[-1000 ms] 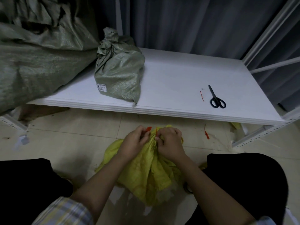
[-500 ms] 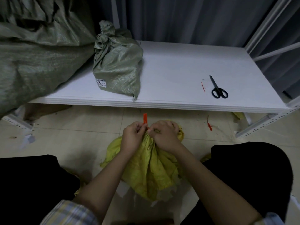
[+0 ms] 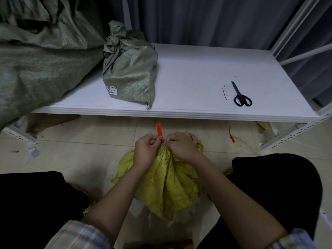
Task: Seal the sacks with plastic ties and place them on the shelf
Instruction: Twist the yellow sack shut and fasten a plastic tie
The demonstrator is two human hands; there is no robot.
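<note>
**Two hands cinching an orange tie on a yellow sack**

Two bare hands meet at the gathered neck of a yellow woven sack (image 3: 167, 178), which sits on the tiled floor (image 3: 89, 141) between the person's knees, just in front of a low white shelf (image 3: 197, 72). The left hand (image 3: 146, 150) has its fingers curled, pinching an orange plastic tie (image 3: 159, 129) whose flat tail stands upright above the knuckles. The right hand (image 3: 181, 146) is closed round the bunched neck, fingers clamped on the fabric right beside the tie.

On the shelf, a green sack (image 3: 129, 72) stands already knotted at its top, a white label near its base. A much larger green sack (image 3: 36, 69) slumps over the shelf's left end. Black scissors (image 3: 241, 96) lie towards the right, a thin red offcut (image 3: 224, 94) just beside them. Another orange tie piece (image 3: 231, 137) lies on the floor under the shelf edge.

The yellow sack looks soft and crinkly, thin woven plastic that folds easily and likely slides under the fingers, so the neck needs a firm squeeze while the tie is drawn tight. It appears only partly filled and probably light. Once sealed, the bunched neck just below the tie seems the best place to take hold, with a hand under the slack body for the lift onto the shelf.
</note>
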